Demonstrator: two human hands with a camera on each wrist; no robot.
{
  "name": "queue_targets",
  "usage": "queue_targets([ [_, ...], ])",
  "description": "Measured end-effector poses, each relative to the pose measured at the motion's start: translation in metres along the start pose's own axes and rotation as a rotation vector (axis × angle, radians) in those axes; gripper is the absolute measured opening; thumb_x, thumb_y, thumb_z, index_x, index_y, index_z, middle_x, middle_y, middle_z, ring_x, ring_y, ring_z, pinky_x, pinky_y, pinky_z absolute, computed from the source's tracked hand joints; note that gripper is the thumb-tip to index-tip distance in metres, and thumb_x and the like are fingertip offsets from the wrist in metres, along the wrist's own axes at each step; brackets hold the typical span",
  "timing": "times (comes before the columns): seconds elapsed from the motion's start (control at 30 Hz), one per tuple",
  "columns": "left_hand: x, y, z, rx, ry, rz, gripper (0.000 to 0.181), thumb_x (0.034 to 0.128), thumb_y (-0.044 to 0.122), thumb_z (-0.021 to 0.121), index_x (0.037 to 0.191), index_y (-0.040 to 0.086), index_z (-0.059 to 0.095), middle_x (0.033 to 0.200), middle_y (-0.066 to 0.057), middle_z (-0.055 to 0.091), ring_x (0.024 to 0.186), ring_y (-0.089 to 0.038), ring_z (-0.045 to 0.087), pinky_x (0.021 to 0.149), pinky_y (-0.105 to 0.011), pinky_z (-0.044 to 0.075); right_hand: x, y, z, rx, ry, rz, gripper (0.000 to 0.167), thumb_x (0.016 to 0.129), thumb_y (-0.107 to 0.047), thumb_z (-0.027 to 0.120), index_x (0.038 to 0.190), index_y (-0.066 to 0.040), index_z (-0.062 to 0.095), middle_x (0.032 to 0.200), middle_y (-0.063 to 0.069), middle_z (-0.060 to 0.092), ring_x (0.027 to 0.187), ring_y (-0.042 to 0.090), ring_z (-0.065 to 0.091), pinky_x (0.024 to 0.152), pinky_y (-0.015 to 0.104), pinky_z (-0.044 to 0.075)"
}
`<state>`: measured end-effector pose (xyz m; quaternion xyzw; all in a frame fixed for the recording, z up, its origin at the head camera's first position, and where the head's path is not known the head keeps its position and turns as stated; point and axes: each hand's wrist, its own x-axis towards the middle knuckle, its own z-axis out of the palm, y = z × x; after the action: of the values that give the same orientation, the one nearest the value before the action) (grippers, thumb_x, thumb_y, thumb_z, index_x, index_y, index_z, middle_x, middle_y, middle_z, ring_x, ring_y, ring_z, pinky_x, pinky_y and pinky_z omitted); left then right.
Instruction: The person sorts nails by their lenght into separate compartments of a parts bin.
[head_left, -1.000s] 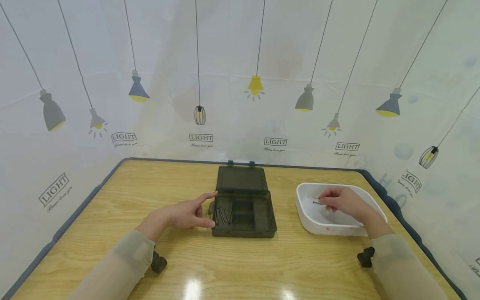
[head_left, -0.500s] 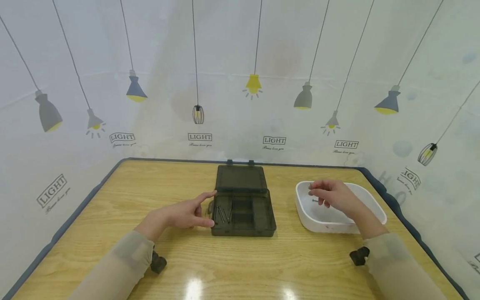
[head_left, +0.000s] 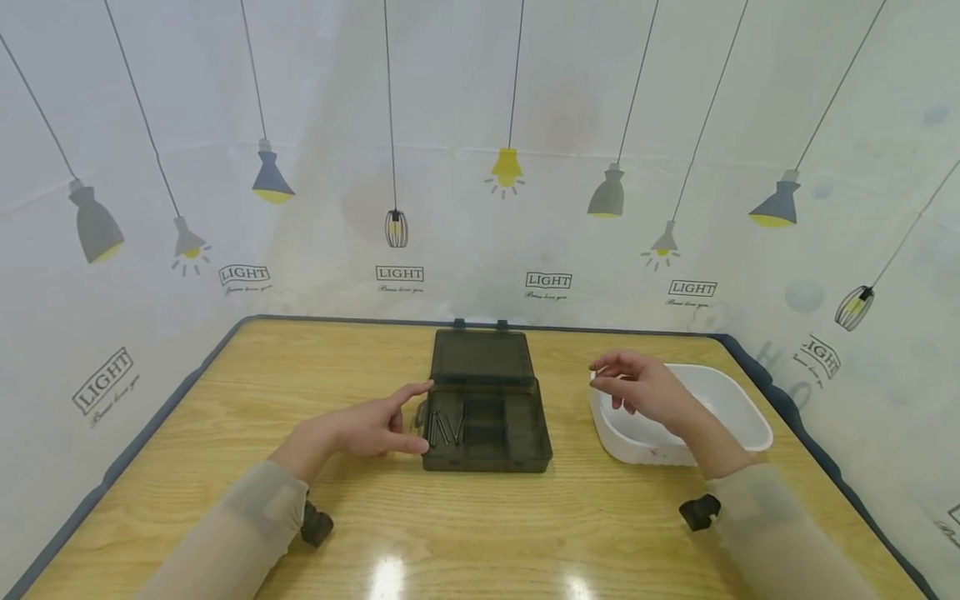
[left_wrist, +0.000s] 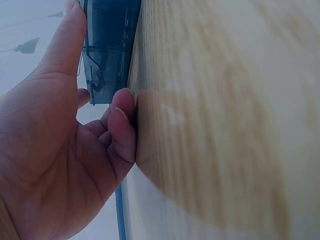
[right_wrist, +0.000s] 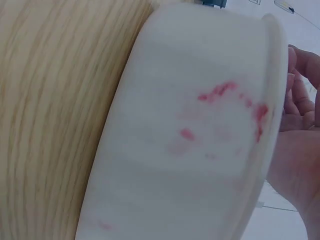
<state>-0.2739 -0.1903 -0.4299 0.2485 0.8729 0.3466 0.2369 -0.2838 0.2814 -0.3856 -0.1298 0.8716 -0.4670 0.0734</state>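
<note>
My left hand (head_left: 367, 427) rests beside a dark see-through compartment box (head_left: 528, 427), its index fingertip and thumb touching the box's left side. In the left wrist view, that index finger lies straight along the box and the lower fingers bend loosely near the table. Several thin metal screws (head_left: 442, 428) lie in the leftmost compartment. Over the left rim of a white tray (head_left: 645, 454), my right hand (head_left: 648, 392) has thumb and fingertips close together, pinching a small screw that is barely visible. The tray's wall covers part of this hand in the right wrist view.
The box's lid (head_left: 483, 355) is folded back toward the far table edge. A wooden table (head_left: 480, 533) carries everything, with a lamp-printed cloth (head_left: 480, 242) hanging behind and at the sides. Red smudges (right_wrist: 220, 92) mark the tray's outer wall.
My right hand has lifted from inside the white tray and moved left to its left rim, taking a screw along. The left hand keeps its place at the box.
</note>
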Motion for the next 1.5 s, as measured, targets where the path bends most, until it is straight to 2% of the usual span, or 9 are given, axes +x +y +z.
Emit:
queue_targets([
  [0.17, 0.001, -0.001, 0.0, -0.001, -0.004, -0.002, 0.105, 0.101, 0.051, 0.079, 0.178, 0.032, 0.01, 0.09, -0.008, 0.066, 0.075, -0.021, 0.062, 0.073, -0.039, 0.053, 0.002, -0.006, 0.009, 0.015, -0.015, -0.027, 0.031, 0.11, -0.025, 0.071, 0.133, -0.005, 0.068, 0.114, 0.015, 0.077, 0.07, 0.018, 0.063, 0.06, 0.029, 0.051],
  [0.4, 0.001, 0.0, -0.001, 0.019, -0.005, -0.006, 0.106, 0.101, 0.054, 0.078, 0.179, 0.031, 0.009, 0.089, -0.007, 0.067, 0.074, -0.02, 0.062, 0.072, -0.037, 0.053, 0.006, -0.013, 0.018, 0.017, -0.031, -0.044, 0.027, 0.113, -0.025, 0.066, 0.13, -0.005, 0.069, 0.124, 0.028, 0.075, 0.069, 0.017, 0.062, 0.059, 0.028, 0.05],
  [0.67, 0.0, 0.002, -0.001, 0.006, -0.002, 0.0, 0.105, 0.1017, 0.051, 0.078, 0.179, 0.031, 0.01, 0.088, -0.008, 0.065, 0.073, -0.021, 0.061, 0.073, -0.039, 0.052, 0.011, -0.022, 0.03, 0.013, -0.058, -0.043, 0.027, 0.113, -0.024, 0.066, 0.129, -0.002, 0.068, 0.123, 0.023, 0.077, 0.071, 0.025, 0.064, 0.059, 0.03, 0.051],
  [0.9, 0.0, 0.002, 0.0, 0.01, 0.0, -0.002, 0.105, 0.1014, 0.051, 0.078, 0.178, 0.031, 0.01, 0.088, -0.007, 0.065, 0.074, -0.021, 0.061, 0.074, -0.039, 0.052, 0.018, -0.023, 0.044, -0.008, -0.084, -0.062, 0.025, 0.113, -0.019, 0.065, 0.126, 0.001, 0.07, 0.117, 0.022, 0.078, 0.066, 0.017, 0.062, 0.067, 0.04, 0.06],
  [1.1, 0.0, 0.001, 0.0, 0.008, 0.0, 0.001, 0.105, 0.1016, 0.05, 0.079, 0.178, 0.03, 0.011, 0.088, -0.007, 0.065, 0.074, -0.019, 0.06, 0.073, -0.039, 0.052, 0.019, -0.026, 0.054, -0.002, -0.115, -0.05, 0.026, 0.112, -0.018, 0.065, 0.127, 0.004, 0.069, 0.119, 0.026, 0.078, 0.063, 0.015, 0.06, 0.066, 0.042, 0.059],
  [1.37, 0.001, 0.0, 0.0, 0.01, -0.003, 0.004, 0.104, 0.1018, 0.05, 0.078, 0.178, 0.031, 0.01, 0.088, -0.007, 0.066, 0.073, -0.019, 0.059, 0.073, -0.039, 0.051, 0.02, -0.028, 0.065, -0.015, -0.141, -0.046, 0.026, 0.111, -0.022, 0.069, 0.124, 0.001, 0.071, 0.111, 0.021, 0.079, 0.06, 0.016, 0.061, 0.06, 0.039, 0.055],
  [1.5, 0.001, -0.001, 0.0, 0.01, -0.007, 0.009, 0.104, 0.1019, 0.05, 0.078, 0.178, 0.031, 0.011, 0.086, -0.007, 0.066, 0.072, -0.019, 0.059, 0.072, -0.039, 0.052, 0.02, -0.029, 0.068, -0.041, -0.149, -0.048, 0.025, 0.111, -0.02, 0.068, 0.125, 0.0, 0.071, 0.11, 0.019, 0.08, 0.059, 0.017, 0.061, 0.061, 0.041, 0.056],
])
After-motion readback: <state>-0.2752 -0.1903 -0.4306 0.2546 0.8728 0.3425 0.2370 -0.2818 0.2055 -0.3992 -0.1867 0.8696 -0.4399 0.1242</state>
